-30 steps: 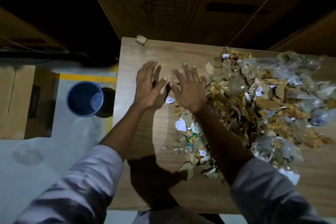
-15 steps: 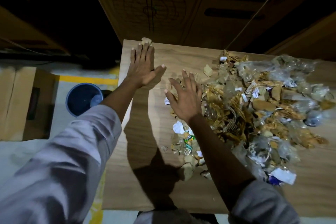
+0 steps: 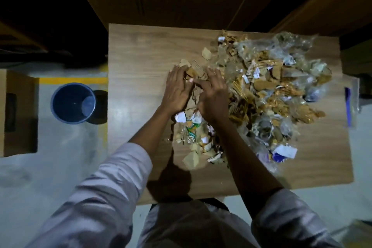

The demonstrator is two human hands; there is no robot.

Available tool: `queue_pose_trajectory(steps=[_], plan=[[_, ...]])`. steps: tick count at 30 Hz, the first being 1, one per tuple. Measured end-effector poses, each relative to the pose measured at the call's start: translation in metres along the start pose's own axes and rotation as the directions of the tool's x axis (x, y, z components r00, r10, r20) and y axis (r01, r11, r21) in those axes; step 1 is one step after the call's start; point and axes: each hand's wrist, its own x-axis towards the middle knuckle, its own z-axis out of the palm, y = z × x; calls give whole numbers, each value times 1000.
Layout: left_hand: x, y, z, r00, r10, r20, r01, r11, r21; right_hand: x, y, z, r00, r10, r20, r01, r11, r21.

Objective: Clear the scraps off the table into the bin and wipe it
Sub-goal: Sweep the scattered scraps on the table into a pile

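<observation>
Head view: both hands are lying side by side at the centre of the frame, on the left fringe of the scraps (image 3: 271,90). The left hand (image 3: 177,90) is pressing down flat with its fingers straight, holding nothing. The right hand (image 3: 213,97) is resting just beside it, fingers loosely bent over cardboard bits, gripping nothing that is showing.

The scraps, a mix of cardboard, paper and clear plastic, are covering the right half of the surface (image 3: 136,62). The bin (image 3: 73,102) is standing on the floor at the left of the frame, apart from the surface's left edge.

The person seems to be raking a batch together. Doing this well likely means:
- cupping a modest clump
- keeping the palms low so small bits are not slipping under
- pinning down the springy plastic
- lifting the clump across the gap to the bin, not pushing it off the edge
</observation>
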Motion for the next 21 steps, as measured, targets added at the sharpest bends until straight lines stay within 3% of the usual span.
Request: queue_pose_trajectory(steps=[4, 7, 10, 12, 21], plan=[[-20, 9, 14, 996, 73, 54, -69, 995, -78, -26, 23, -4, 998, -63, -28, 63, 998, 13], [-25, 7, 8, 985, 120, -121, -134, 984, -114, -49, 26, -5, 985, -135, -112, 146, 984, 103], [-18, -10, 1, 983, -11, -184, -21, 985, -170, -60, 22, -7, 975, -142, -170, 169, 973, 158], [-10, -17, -2, 990, -37, -134, 8, 977, -212, -60, 23, -7, 973, -138, -187, 165, 977, 137], [-18, 15, 32, 985, 131, 110, -117, 985, -124, -83, 31, -7, 970, -122, -211, 156, 976, 154]])
